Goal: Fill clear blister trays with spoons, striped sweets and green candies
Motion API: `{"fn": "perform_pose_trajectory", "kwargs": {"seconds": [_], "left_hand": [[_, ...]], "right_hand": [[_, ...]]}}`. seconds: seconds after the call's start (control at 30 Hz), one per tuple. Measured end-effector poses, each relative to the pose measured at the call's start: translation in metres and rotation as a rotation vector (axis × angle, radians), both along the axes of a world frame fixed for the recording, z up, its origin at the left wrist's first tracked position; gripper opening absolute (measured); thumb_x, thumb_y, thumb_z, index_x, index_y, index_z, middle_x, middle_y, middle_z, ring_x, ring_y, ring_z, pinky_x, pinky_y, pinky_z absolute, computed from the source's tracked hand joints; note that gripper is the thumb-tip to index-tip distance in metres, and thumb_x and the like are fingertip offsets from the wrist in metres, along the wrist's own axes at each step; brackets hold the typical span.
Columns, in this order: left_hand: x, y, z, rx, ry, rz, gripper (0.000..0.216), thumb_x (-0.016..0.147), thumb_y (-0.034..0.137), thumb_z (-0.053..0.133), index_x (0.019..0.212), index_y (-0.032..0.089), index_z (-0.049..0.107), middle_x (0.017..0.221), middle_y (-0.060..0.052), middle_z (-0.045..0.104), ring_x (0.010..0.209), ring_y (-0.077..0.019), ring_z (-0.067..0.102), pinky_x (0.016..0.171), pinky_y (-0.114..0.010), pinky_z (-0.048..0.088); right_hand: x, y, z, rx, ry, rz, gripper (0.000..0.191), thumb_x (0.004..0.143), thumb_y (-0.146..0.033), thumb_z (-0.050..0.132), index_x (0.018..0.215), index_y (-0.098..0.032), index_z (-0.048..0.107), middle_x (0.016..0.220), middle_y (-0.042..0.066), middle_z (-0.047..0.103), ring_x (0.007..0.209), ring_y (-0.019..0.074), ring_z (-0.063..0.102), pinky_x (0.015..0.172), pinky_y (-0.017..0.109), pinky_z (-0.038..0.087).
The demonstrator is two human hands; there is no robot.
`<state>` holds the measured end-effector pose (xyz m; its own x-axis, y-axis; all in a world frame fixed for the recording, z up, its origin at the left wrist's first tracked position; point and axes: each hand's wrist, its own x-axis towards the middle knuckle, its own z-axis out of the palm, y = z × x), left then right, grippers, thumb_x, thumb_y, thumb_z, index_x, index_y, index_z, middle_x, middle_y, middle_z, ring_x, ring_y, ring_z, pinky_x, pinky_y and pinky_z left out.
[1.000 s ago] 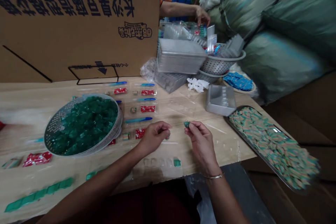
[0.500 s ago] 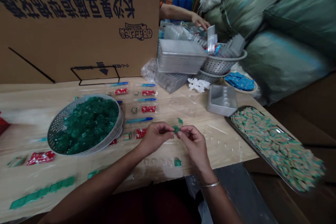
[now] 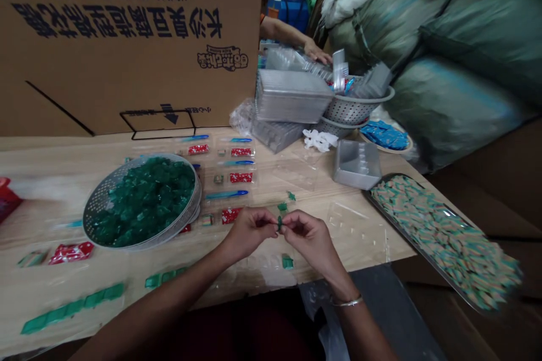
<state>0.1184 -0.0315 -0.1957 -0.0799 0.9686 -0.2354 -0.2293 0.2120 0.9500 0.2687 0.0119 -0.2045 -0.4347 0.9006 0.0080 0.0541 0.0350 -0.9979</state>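
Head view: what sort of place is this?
Likely a packing workshop or storeroom: a big printed carton, stuffed sacks, a tray of wrapped pieces, and the left hand and right hand pinching a green piece.

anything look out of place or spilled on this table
Two small green pieces lie loose on the table, outside the round sieve tray that holds the rest. The long tray of striped sweets juts past the table's right edge; what carries its far end cannot be seen.
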Motion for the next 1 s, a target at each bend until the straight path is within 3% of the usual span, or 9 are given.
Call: {"fn": "perform_pose_trajectory", "kwargs": {"seconds": [0.17,0.3,0.4,0.63,0.77,0.9,1.0], "left_hand": [[0.0,-0.005,-0.001,-0.064,-0.044,0.056,0.011,0.059,0.022,0.068,0.062,0.014,0.06,0.054,0.001,0.063,0.053,-0.0112,0.058,0.055,-0.022,0.043],[0.002,-0.008,0.001,0.026,-0.028,0.127,0.016,0.054,0.017,0.072,0.068,0.015,0.064,0.064,0.001,0.066,0.061,-0.0108,0.059,0.061,-0.022,0.045],[0.002,-0.009,0.003,0.034,-0.038,0.132,0.016,0.054,0.018,0.074,0.066,0.015,0.065,0.061,0.002,0.064,0.058,-0.01,0.057,0.058,-0.022,0.044],[-0.006,-0.015,0.003,-0.183,-0.363,-0.008,0.03,0.052,0.027,0.082,0.07,0.014,0.063,0.059,0.002,0.065,0.052,-0.0087,0.058,0.056,-0.021,0.045],[-0.007,-0.014,0.0,-0.246,-0.482,-0.06,0.035,0.047,0.022,0.086,0.069,0.014,0.059,0.061,0.003,0.064,0.056,-0.0089,0.061,0.062,-0.022,0.046],[-0.007,-0.015,0.003,-0.189,-0.447,-0.107,0.037,0.047,0.019,0.085,0.066,0.014,0.054,0.059,0.005,0.06,0.054,-0.0077,0.057,0.059,-0.021,0.044],[-0.009,-0.023,0.001,-0.153,-0.284,-0.198,0.033,0.054,0.023,0.081,0.071,0.016,0.053,0.061,0.004,0.059,0.055,-0.0094,0.056,0.056,-0.022,0.042]], "right_hand": [[-0.002,-0.001,-0.003,-0.035,0.081,-0.006,0.015,0.066,-0.032,0.069,0.067,-0.018,0.063,0.06,0.0,0.062,0.054,0.012,0.055,0.053,0.023,0.046],[-0.006,-0.009,-0.002,0.122,-0.008,-0.053,0.005,0.069,-0.024,0.065,0.07,-0.019,0.064,0.063,-0.001,0.06,0.057,0.0123,0.055,0.053,0.023,0.045],[-0.008,-0.014,-0.001,0.189,0.003,-0.017,0.002,0.072,-0.021,0.063,0.073,-0.02,0.063,0.069,0.0,0.06,0.062,0.013,0.056,0.057,0.023,0.047],[-0.003,-0.014,-0.006,0.182,0.164,0.103,0.013,0.076,-0.022,0.068,0.089,-0.024,0.067,0.09,0.001,0.063,0.086,0.0156,0.059,0.077,0.028,0.049],[0.001,-0.014,-0.009,0.209,0.15,0.129,0.015,0.079,-0.022,0.068,0.093,-0.025,0.07,0.088,0.002,0.065,0.086,0.0164,0.061,0.077,0.03,0.049],[0.005,-0.017,-0.006,0.209,0.111,0.173,0.013,0.079,-0.025,0.068,0.092,-0.024,0.069,0.09,0.004,0.067,0.088,0.0185,0.062,0.08,0.033,0.049],[0.012,-0.022,-0.003,0.226,0.066,0.208,0.012,0.081,-0.026,0.065,0.093,-0.023,0.067,0.088,0.004,0.067,0.082,0.0178,0.062,0.075,0.032,0.05]]}}
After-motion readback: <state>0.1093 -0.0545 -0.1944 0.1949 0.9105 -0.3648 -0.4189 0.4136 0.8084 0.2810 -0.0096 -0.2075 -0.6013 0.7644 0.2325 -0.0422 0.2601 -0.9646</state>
